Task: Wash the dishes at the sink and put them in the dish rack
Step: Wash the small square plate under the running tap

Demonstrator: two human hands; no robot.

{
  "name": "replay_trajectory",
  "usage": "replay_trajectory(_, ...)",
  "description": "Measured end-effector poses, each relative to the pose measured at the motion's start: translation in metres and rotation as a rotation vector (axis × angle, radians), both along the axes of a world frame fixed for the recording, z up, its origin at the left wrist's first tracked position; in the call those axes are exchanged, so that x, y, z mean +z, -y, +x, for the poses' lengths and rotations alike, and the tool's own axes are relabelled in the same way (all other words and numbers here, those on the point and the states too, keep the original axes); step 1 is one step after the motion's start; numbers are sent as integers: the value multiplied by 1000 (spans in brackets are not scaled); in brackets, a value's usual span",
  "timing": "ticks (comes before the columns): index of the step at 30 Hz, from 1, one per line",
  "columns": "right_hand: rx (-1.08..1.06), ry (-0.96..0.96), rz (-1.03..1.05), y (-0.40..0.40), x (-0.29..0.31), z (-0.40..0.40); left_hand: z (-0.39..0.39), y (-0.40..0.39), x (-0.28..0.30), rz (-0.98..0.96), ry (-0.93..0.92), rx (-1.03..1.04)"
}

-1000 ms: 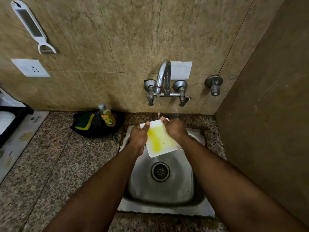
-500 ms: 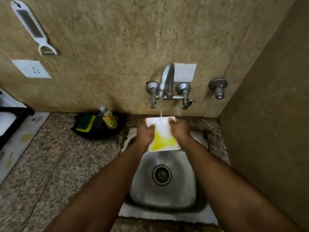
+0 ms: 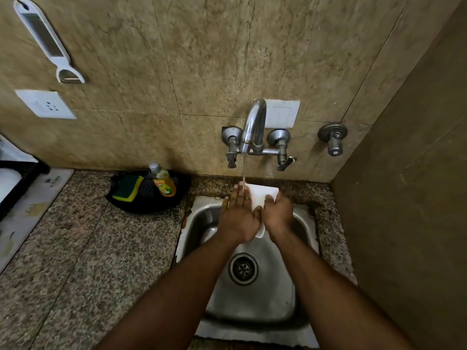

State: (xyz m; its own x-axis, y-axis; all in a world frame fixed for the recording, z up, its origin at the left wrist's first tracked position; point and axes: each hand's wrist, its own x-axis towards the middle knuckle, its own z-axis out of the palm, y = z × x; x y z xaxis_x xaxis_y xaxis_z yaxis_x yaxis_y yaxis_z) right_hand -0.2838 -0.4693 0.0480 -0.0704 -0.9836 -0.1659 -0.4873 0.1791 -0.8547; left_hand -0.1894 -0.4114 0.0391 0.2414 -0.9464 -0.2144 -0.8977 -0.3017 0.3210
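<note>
While water runs in a thin stream from the tap [image 3: 253, 127], a white plate [image 3: 262, 195] is held under it, above the far end of the steel sink [image 3: 300, 248]. The left hand [image 3: 237, 218] is laid flat over the plate's upper face, fingers straight and together, their tips reaching the stream. The right hand [image 3: 278, 213] is curled round the plate's right edge, gripping it, with the fingertips hooked over the rim. Most of the plate is hidden by the two hands; only its far corner and a strip of its near edge are seen. The drain [image 3: 243, 268] is visible below the forearms. To the left of the sink, on the speckled stone counter [image 3: 83, 248], a black dish [image 3: 151, 198] is noted against the wall, holding a green-and-yellow sponge [image 3: 126, 189] and a bottle of yellow dish soap [image 3: 163, 180]. A white peeler [image 3: 48, 44] is hung on the tiled wall above a white socket [image 3: 45, 104]. A dark rack edge [image 3: 17, 183] is seen at far left, mostly cut off.
</note>
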Motion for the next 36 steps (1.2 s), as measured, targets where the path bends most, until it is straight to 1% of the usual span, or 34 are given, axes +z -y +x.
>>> replay_trajectory(2, -17, 4, 2, 0, 1, 4, -2, 1, 3, 2, -2, 3)
replay_trajectory(5, -61, 33, 13, 10, 1, 3, -10, -12, 5, 33, -29, -134)
replay_trajectory(7, -36, 26, 25, 14, 3, 0, -6, -20, 4, 7, -73, -176)
replay_trajectory(10, 16, 70, 44, 9, 4, 5, 15, -15, 4, -37, 30, -191)
replay_trajectory(12, 3, 115, 62, 4, 4, 8, 26, -6, 8, -39, 93, -207)
replay_trajectory(14, 16, 149, 62, 1, 3, 10, 36, 2, 8, -47, 105, -155)
replay_trajectory(17, 48, 172, 43, -6, 5, 12, 50, 8, 4, -68, 64, -12)
replay_trajectory(18, 30, 168, 46, -7, 7, 14, 50, 7, 4, -73, 51, -14)
replay_trajectory(21, -63, 195, 49, 1, 5, 16, 41, -12, 4, -82, 26, -108)
replay_trajectory(24, -92, 181, 29, 7, 6, 14, 37, -32, -4, -68, -32, -140)
replay_trajectory(25, -104, 181, 18, 7, 5, 13, 37, -35, -6, -113, -50, -134)
replay_trajectory(26, -123, 194, 9, 5, 4, 13, 37, -36, -5, -203, -82, -118)
replay_trajectory(28, -170, 257, 0, 0, 3, 14, 39, -33, 3, -453, -226, -18)
replay_trajectory(29, -193, 301, 6, -3, 2, 14, 40, -29, 3, -547, -328, 91)
replay_trajectory(30, -216, 347, 15, -5, 2, 14, 41, -25, 2, -586, -453, 245)
replay_trajectory(32, -243, 421, 50, -8, 1, 12, 39, -14, 5, -543, -733, 567)
replay_trajectory(33, -234, 447, 79, -8, 1, 10, 38, -10, 9, -511, -792, 665)
replay_trajectory(34, -213, 461, 117, -6, 2, 6, 40, -6, 10, -495, -785, 712)
replay_trajectory(36, -137, 436, 209, 1, 9, -3, 46, -2, 15, -480, -729, 714)
